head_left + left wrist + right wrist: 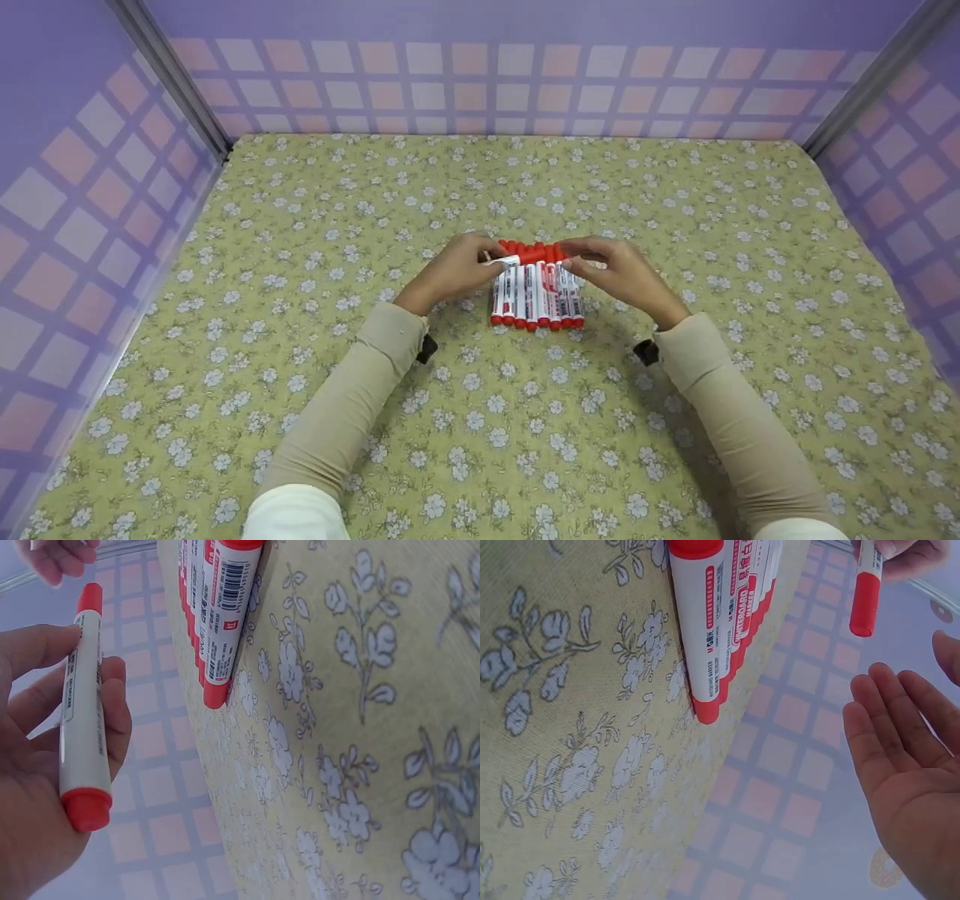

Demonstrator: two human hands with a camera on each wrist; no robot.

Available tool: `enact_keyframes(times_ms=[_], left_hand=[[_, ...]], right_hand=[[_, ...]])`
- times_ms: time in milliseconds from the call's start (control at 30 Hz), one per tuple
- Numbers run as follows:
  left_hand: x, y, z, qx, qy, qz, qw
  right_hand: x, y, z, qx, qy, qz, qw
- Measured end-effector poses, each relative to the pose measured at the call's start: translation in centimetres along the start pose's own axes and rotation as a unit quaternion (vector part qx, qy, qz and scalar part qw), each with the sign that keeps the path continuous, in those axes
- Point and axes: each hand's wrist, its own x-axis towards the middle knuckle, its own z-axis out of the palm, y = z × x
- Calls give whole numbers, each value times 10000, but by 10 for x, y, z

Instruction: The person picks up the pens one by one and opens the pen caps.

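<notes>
My left hand (459,268) pinches a whiteboard marker (84,705) with a white barrel and red ends between thumb and fingers. The marker lies crosswise above a row of similar markers (537,292), its red cap pointing right. Those markers rest side by side on the floral cloth, far ends partly hidden by the held one. My right hand (907,742) is at the row's right side, palm facing inward and fingers extended. In the right wrist view a gap separates its fingertips from the held marker's cap (864,607), and nothing is in its palm.
A yellow-green floral cloth (375,450) covers the table. Purple panels with pink and white squares (480,75) stand along the back and both sides, joined by grey corner posts (176,75). A dark wrist strap piece (427,349) shows below the left sleeve.
</notes>
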Motion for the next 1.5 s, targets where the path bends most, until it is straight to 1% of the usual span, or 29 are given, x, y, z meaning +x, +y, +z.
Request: enact_keyframes(times_ms=[233, 500, 800, 933, 1133, 1267, 1433, 1500], left_hand=[[0, 9, 2, 349, 92, 464, 9983], [-2, 16, 5, 759, 105, 854, 9934], [-3, 22, 7, 1356, 173, 1119, 9843], [-4, 23, 8, 1604, 206, 1235, 9791], [-5, 27, 8, 1812, 179, 1399, 9733], [-5, 27, 10, 2026, 256, 1530, 9669], [-5, 29, 13, 2120, 333, 1735, 9612], [-5, 29, 14, 2143, 353, 1839, 9586]], right_hand=[[3, -5, 4, -281, -51, -400, 9988], [5, -9, 9, -568, -11, -808, 9951], [7, -13, 9, -820, -174, -702, 9940], [9, -14, 10, -859, -282, -844, 9923], [11, -16, 11, -933, -365, -1065, 9893], [12, -16, 13, -950, -374, -1126, 9884], [13, -19, 15, -1008, -493, -972, 9889], [13, -20, 15, -1121, -536, -933, 9879]])
